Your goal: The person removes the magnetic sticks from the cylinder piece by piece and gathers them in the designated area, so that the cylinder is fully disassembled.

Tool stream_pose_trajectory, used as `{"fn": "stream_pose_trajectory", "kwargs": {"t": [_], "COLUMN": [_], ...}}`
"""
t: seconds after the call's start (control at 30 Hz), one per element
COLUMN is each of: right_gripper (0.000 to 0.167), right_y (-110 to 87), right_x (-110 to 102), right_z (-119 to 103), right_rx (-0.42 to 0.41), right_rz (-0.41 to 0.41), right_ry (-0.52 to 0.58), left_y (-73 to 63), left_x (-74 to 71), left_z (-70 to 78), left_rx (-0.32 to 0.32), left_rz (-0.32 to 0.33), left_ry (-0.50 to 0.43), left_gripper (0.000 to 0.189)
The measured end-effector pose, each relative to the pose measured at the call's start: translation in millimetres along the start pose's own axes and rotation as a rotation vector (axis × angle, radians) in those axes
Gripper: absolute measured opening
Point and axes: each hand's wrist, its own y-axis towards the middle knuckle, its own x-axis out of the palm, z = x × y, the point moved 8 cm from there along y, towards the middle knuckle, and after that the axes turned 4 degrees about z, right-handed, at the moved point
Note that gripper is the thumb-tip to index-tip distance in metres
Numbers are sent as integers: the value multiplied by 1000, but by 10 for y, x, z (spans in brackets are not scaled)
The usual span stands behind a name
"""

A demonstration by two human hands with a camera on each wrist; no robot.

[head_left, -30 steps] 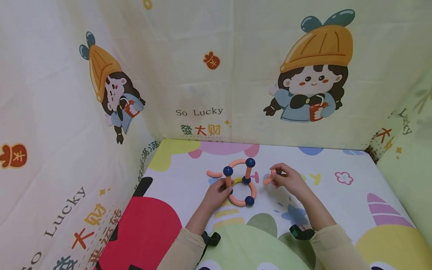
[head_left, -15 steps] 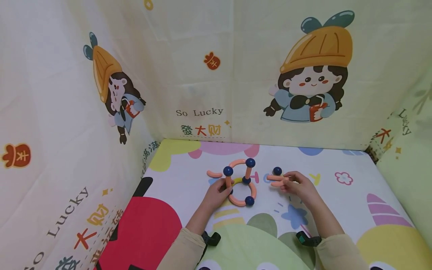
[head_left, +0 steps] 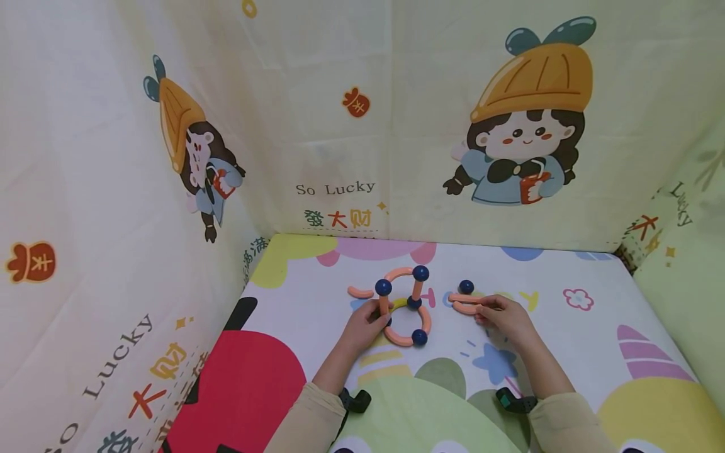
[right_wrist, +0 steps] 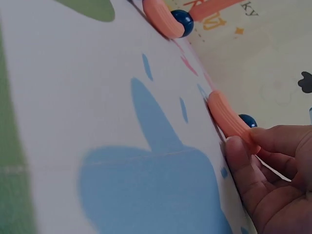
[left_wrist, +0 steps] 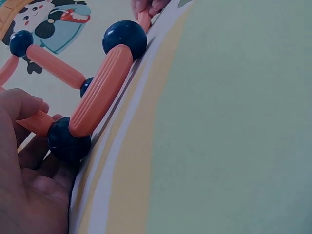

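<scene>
A frame built of orange magnetic sticks and dark blue balls (head_left: 420,273) stands on the table mat. My left hand (head_left: 362,327) grips its near-left upright stick (left_wrist: 36,123), just above a bottom ball (left_wrist: 69,140). The base is a ring of curved sticks (head_left: 399,340), one of them yellow. To the right, my right hand (head_left: 508,319) pinches the end of a curved orange stick (right_wrist: 226,117) between thumb and finger, low over the mat. Beside it lies a straight orange stick (head_left: 464,298), whose right end reaches the fingers. A loose blue ball (head_left: 466,287) sits just behind.
Left of the frame lies another curved orange stick (head_left: 360,292). The mat (head_left: 566,352) bears printed cartoon shapes. Patterned cloth walls (head_left: 419,145) rise behind and at both sides. A black wrist device (head_left: 515,401) sits at each sleeve.
My right hand has moved right and lowered from a raised position with the orange sticks. The loose blue ball has come into sight on the mat. My left hand and the frame stay put.
</scene>
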Motion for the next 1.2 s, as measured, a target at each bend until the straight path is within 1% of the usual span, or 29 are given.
{"fn": "stream_pose_trajectory", "kwargs": {"t": [0.13, 0.3, 0.53, 0.63, 0.87, 0.97, 1.07, 1.2], "right_gripper": [41, 39, 36, 35, 33, 34, 38, 39], "right_y": [16, 16, -1, -10, -43, -55, -66, -80], "right_x": [-4, -2, -2, 2, 31, 21, 29, 92], "right_z": [0, -11, -53, -67, -92, -166, -285, -466], "right_rx": [-29, -7, -23, -26, -17, -52, -90, -108], "right_rz": [9, 38, 85, 90, 57, 74, 77, 51], "right_ry": [19, 0, -69, -75, -85, -122, -151, -163], "left_y": [-2, 3, -2, -3, -1, -2, 3, 11], "left_x": [-1, 1, -2, -1, 3, 1, 2, -5], "left_z": [3, 1, -20, -24, -24, -21, -14, -24], "left_rx": [14, 34, 9, 6, -1, 1, 7, 4], "left_rz": [6, 8, 13, 15, 14, 13, 9, 11], "left_ry": [-8, -15, -2, 1, -3, -3, -7, -8], "left_gripper": [27, 26, 27, 27, 27, 27, 26, 26]}}
